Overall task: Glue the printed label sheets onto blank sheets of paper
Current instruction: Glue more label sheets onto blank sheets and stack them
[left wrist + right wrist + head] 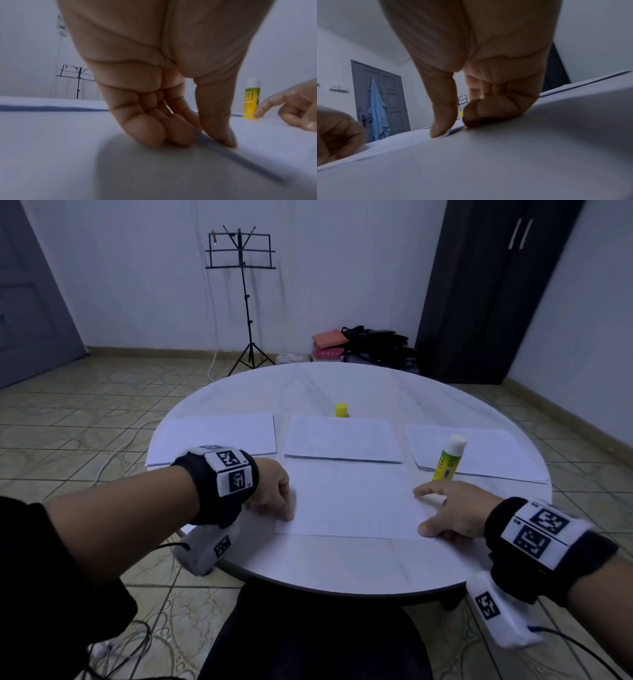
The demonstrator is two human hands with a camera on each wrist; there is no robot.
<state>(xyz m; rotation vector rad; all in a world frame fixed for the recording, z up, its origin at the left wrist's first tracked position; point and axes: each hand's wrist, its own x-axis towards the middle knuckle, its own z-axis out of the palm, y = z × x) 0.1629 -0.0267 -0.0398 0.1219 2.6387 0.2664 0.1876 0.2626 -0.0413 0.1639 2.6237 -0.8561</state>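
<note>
Round table (342,570), left hand (270,491), right hand (452,515) pinching sheet (352,501) edges

On the table (342,570), relative to the middle sheet (343,438): one sheet (219,436) left, another (486,453) right (glue stick (448,458) standing on it), cap (341,409) just behind, nearest sheet (352,501) in front.

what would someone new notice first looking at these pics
Probably the two hands at the near sheet of paper on the round white table: the left hand pinches its left edge, the right hand its right edge. Next, the uncapped glue stick standing just beyond the right hand, and its yellow cap behind the middle of three paper stacks along the far side.
</note>
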